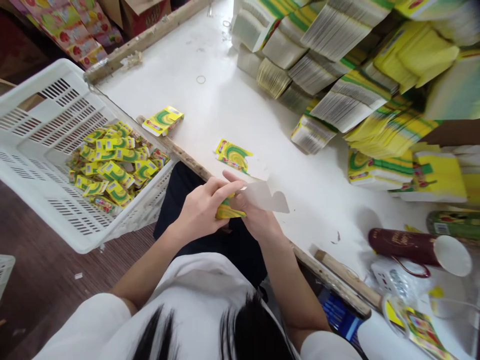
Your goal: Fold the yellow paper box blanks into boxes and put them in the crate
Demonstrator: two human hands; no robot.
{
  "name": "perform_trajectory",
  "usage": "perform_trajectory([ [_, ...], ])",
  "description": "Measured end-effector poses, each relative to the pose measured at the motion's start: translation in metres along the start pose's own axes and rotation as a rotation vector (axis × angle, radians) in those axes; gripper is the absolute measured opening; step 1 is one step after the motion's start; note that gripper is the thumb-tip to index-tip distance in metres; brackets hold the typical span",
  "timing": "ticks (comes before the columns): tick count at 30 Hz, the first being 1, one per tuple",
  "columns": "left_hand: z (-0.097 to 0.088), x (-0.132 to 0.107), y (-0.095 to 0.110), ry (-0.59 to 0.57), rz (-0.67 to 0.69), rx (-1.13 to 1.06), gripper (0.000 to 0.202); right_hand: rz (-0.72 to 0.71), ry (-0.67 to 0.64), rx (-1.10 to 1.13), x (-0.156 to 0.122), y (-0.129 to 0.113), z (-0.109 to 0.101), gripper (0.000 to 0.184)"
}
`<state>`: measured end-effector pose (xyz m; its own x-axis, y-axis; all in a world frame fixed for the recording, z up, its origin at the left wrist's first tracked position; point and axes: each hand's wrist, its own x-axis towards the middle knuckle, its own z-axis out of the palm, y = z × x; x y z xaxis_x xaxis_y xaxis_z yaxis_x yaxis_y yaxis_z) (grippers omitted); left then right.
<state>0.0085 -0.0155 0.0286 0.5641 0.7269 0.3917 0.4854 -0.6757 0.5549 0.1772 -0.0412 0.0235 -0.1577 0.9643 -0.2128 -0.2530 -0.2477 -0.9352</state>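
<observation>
Both of my hands meet over my lap at the table's near edge. My left hand (202, 207) curls around a small yellow-green carton (226, 211), thumb on top. My right hand (254, 212) grips the same carton from the other side, where its white flap (266, 196) sticks out toward the table. A flat yellow-green carton blank (233, 155) lies on the white table (232, 100) just beyond my hands. One folded carton (163, 120) rests near the table's left edge.
A white slatted crate (41, 165) at my left holds several folded cartons (112, 167). Stacks of flat blanks (337, 75) fill the far right of the table. A maroon tube (403, 245), a plastic bag and a rubber band (201, 79) also lie there.
</observation>
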Motion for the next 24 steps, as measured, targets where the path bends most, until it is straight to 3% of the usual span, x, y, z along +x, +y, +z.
perform_trajectory([
  [4,-0.002,0.001,0.001,-0.071,-0.016,0.014,0.072,-0.068,0.019,-0.083,-0.004,0.005,0.0,0.056],
  [8,0.002,-0.001,-0.001,-0.1,-0.084,-0.085,0.063,-0.351,0.002,-0.362,-0.009,0.002,0.008,0.074],
  [12,0.01,-0.006,-0.007,-0.032,-0.162,-0.139,0.072,-0.537,-0.009,-0.777,-0.008,0.001,0.009,0.056],
  [17,0.004,-0.006,-0.012,0.004,-0.265,0.049,0.056,-0.532,0.108,-0.84,0.0,0.006,-0.004,0.05],
  [21,-0.005,-0.005,-0.015,0.058,-0.284,0.074,0.049,-0.502,-0.053,-0.978,0.004,0.011,-0.007,0.074],
  [24,-0.01,-0.002,-0.019,0.035,-0.285,0.032,0.048,-0.506,-0.08,-0.961,0.005,0.008,-0.014,0.06],
])
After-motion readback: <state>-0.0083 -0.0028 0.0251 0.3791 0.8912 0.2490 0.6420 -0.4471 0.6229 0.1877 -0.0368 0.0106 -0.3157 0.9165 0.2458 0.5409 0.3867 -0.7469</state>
